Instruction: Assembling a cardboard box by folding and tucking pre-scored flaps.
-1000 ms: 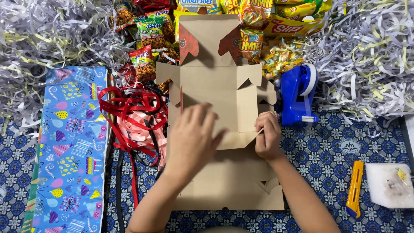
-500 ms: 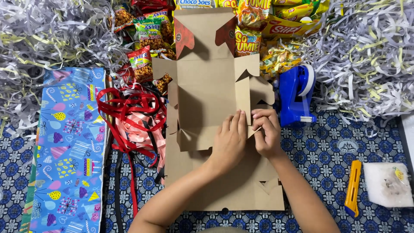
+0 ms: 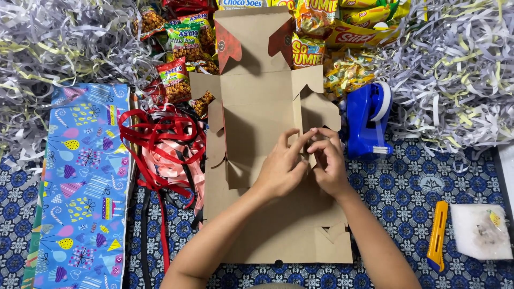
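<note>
A flat, unfolded brown cardboard box blank (image 3: 257, 101) lies in the middle of the patterned blue cloth, its red-printed flaps at the far end. My left hand (image 3: 281, 166) and my right hand (image 3: 327, 160) meet at the right side of the blank. The fingertips of both pinch the upright right side flap (image 3: 300, 115) near its lower end. The left side flap (image 3: 217, 128) stands partly raised on its own.
Red and pink ribbons (image 3: 166, 144) lie left of the box, with colourful wrapping paper (image 3: 80, 187) further left. A blue tape dispenser (image 3: 367, 120) sits right of my hands. Snack packets (image 3: 182, 59) and shredded paper (image 3: 450, 69) fill the back. A yellow cutter (image 3: 438, 233) lies at right.
My left hand slid right across the cardboard from the middle panel to join the right hand at the right side flap, which now stands raised.
</note>
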